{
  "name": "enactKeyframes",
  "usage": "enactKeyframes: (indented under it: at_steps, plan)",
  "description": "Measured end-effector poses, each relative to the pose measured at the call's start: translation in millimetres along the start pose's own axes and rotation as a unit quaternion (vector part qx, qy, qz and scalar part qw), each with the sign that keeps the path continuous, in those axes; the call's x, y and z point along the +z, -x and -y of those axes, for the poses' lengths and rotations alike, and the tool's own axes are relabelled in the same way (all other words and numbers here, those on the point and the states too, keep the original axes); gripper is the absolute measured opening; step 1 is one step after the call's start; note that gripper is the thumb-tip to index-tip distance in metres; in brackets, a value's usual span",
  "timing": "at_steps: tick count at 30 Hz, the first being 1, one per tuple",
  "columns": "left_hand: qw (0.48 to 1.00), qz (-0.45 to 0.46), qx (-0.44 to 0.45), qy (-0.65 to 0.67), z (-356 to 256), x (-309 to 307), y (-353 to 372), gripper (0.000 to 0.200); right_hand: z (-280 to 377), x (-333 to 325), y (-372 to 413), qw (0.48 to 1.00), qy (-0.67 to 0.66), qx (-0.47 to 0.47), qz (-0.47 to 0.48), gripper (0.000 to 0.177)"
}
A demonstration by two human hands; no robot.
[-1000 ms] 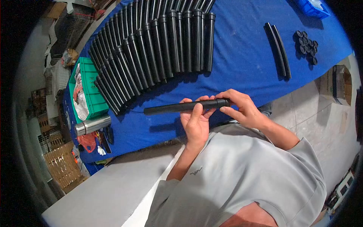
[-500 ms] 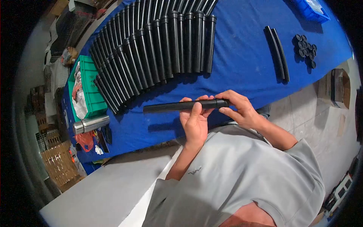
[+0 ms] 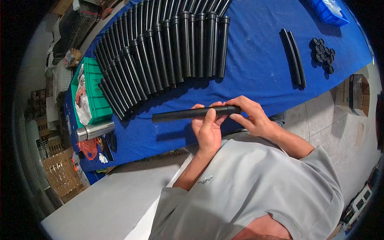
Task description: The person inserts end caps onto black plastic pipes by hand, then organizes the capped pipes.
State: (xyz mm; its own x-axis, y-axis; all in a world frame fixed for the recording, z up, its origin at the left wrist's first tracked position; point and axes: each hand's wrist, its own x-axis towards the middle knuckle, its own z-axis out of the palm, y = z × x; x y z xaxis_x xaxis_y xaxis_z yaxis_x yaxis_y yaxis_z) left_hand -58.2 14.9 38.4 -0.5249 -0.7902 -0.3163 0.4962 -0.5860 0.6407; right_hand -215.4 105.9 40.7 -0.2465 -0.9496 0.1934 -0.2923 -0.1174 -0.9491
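Note:
A black tube (image 3: 176,115) lies nearly level across my two hands, above the near edge of the blue-covered table. My left hand (image 3: 208,126) is wrapped round its middle, thumb on top and fingers behind. At the right end, my right hand (image 3: 252,116) grips the wider black cap (image 3: 232,109), which the fingers partly cover. Beyond my hands, many similar capped black tubes (image 3: 186,48) lie side by side in overlapping rows. Two uncapped black tubes (image 3: 294,58) rest farther right, beside a cluster of loose black caps (image 3: 323,52).
On the left stand a green bin (image 3: 98,92) with plastic bags in it and a steel flask (image 3: 96,130) lying beside a red bag (image 3: 88,149). A blue bin (image 3: 332,18) sits at the far right corner. A cardboard box (image 3: 352,94) is on the floor.
The right fingers have shifted slightly left over the capped end and cover more of it. The left hand still holds the tube in nearly the same place.

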Motion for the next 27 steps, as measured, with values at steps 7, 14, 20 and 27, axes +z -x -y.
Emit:
enactKeyframes:
  at_steps: [7, 14, 20, 27]
  plan:
    - [1.0, 0.016, -0.006, 0.018, 2, -2, -6, 0.029, -4, -4, -11, 0.995, -0.078, 0.056, -0.007, 0.039]
    - [0.984, 0.138, -0.036, 0.103, -20, -47, -38, 0.037, -17, -17, -29, 0.945, -0.257, 0.201, 0.012, 0.027]
    - [0.99, 0.117, -0.005, 0.078, -6, -66, -36, 0.025, -24, -17, -35, 0.954, -0.215, 0.208, 0.025, 0.028]
    - [0.985, 0.118, -0.033, 0.125, -18, -65, -46, 0.024, -26, -17, -36, 0.968, -0.188, 0.164, 0.032, 0.052]
